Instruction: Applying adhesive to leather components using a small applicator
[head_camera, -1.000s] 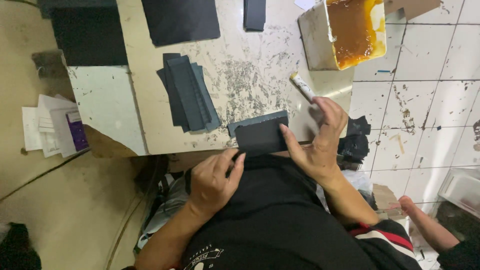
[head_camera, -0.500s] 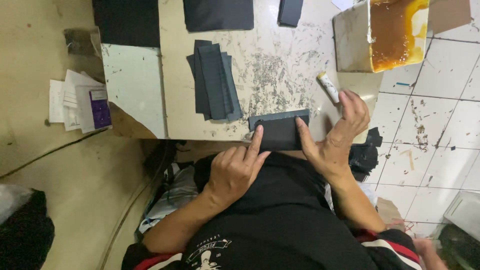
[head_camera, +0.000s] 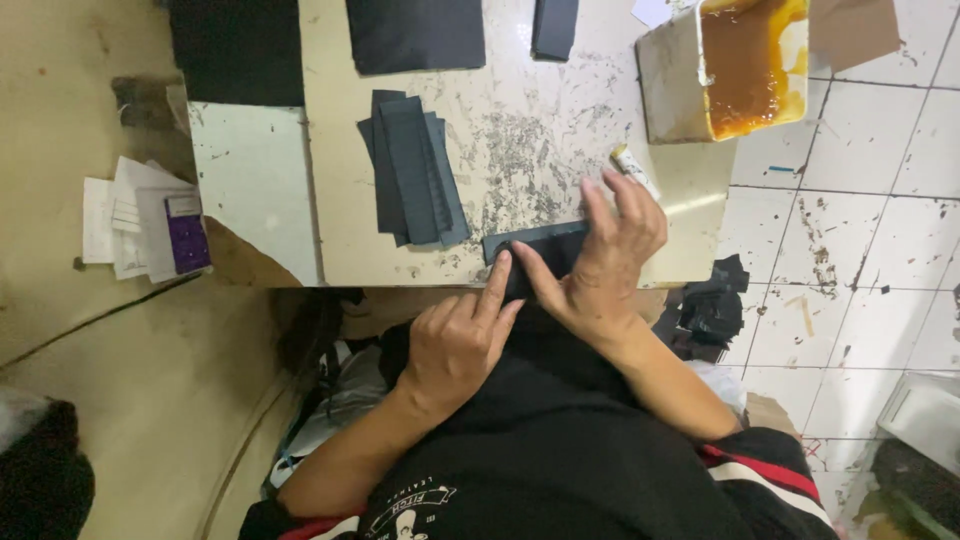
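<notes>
Both hands are down on one dark strip (head_camera: 535, 248) at the near edge of the table (head_camera: 560, 130). From my remote seat I read the left hand (head_camera: 455, 340) as mostly curled, with its forefinger stretched out and pressing the strip's near left end. It grips nothing. The right hand (head_camera: 605, 262) lies flat and spread over the strip's right half, thumb angled in toward the left forefinger, so the two hands are close together and pinning the piece against the table, not lifting it. I judge the flat press is there to keep the strip still and smooth along its length.

A brush (head_camera: 633, 170) with a pale handle lies just past the right fingertips, resting on the table, not held. Beyond it, at the far right corner, stands a tub (head_camera: 668, 75) of amber liquid, near enough for the brush to reach.

A stack of dark strips (head_camera: 412, 168) lies left of centre, well apart from the pressed one, fanned slightly so that edges show. Larger dark sheets (head_camera: 415, 32) lie along the far edge.

A pale board (head_camera: 250, 185) adjoins the table's left side. Papers (head_camera: 145, 228) lie on the floor to the left. Dark scraps (head_camera: 712, 305) are heaped on the tiled floor (head_camera: 860, 230) at the right, just under the table's corner.
</notes>
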